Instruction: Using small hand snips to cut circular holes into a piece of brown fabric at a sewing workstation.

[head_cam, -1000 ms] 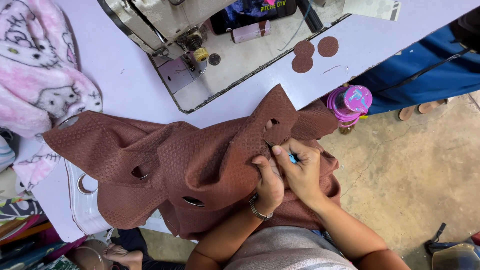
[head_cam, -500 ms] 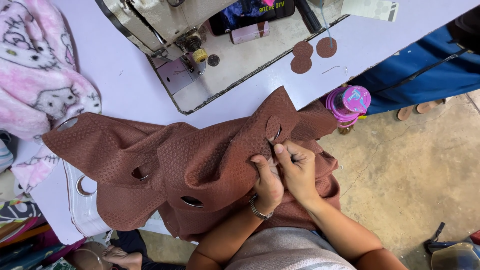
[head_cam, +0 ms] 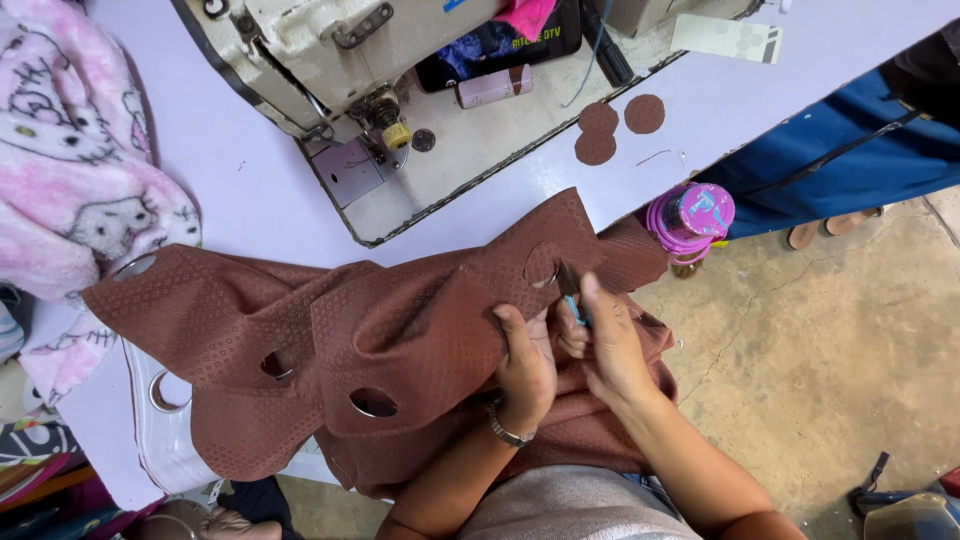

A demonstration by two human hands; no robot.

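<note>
A brown textured cloth (head_cam: 330, 340) with round holes cut in it lies over the edge of a lilac table (head_cam: 250, 190) and across my lap. My left hand (head_cam: 525, 360), with a metal bracelet on the wrist, grips a fold of the cloth just below a round cut (head_cam: 540, 262). My right hand (head_cam: 605, 335) holds small scissors (head_cam: 572, 295) with a blue handle, their blades at the edge of that round cut. Three brown cloth discs (head_cam: 610, 125) lie on the table beyond.
An off-white sewing machine (head_cam: 370, 60) stands at the table's far side. A pink patterned fleece (head_cam: 70, 170) lies at the left. A pink-lidded bottle (head_cam: 690, 215) hangs by the table edge at the right. Concrete floor and a person's blue garment are at the right.
The right hand has shifted the scissors slightly up into the round cut, and the cloth flap there has folded over. The left hand has kept its grip.
</note>
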